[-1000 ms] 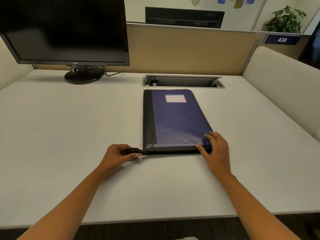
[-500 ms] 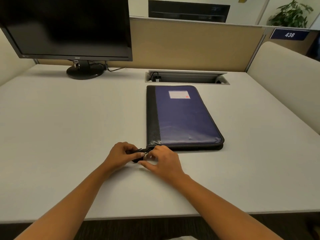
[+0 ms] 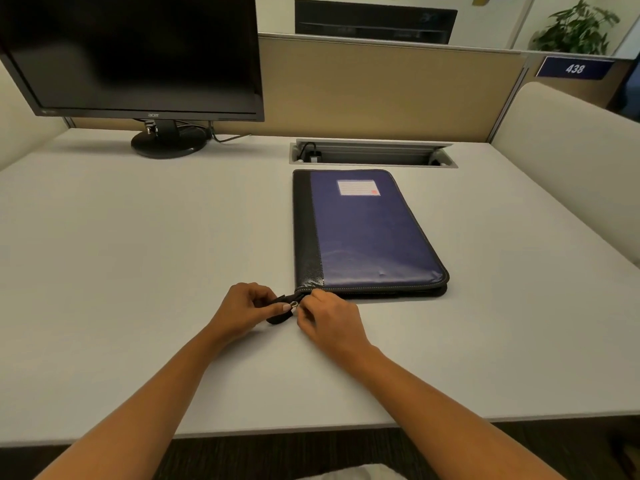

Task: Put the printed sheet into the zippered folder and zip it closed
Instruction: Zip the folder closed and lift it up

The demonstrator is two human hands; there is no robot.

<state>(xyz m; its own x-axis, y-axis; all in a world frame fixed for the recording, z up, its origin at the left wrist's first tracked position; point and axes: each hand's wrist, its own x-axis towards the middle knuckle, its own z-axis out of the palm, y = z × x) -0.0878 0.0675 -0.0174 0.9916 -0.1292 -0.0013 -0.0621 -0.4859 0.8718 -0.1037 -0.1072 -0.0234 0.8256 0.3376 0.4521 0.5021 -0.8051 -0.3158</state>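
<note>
A blue zippered folder (image 3: 363, 233) with a black spine strip and a white label lies shut and flat on the white desk (image 3: 138, 271). At its near left corner a black zipper tail (image 3: 280, 316) sticks out onto the desk. My left hand (image 3: 247, 308) pinches this black tail. My right hand (image 3: 329, 322) pinches the small metal zipper pull (image 3: 294, 304) right beside the left fingers. No printed sheet shows anywhere.
A dark monitor (image 3: 135, 53) on a round stand stands at the back left. A cable tray slot (image 3: 372, 154) is sunk into the desk behind the folder. Beige partitions (image 3: 381, 88) enclose the back and right sides. The desk's front edge runs under my forearms.
My right hand left the folder's near right corner and came to the zipper pull at the near left corner. My left hand kept its hold on the zipper tail.
</note>
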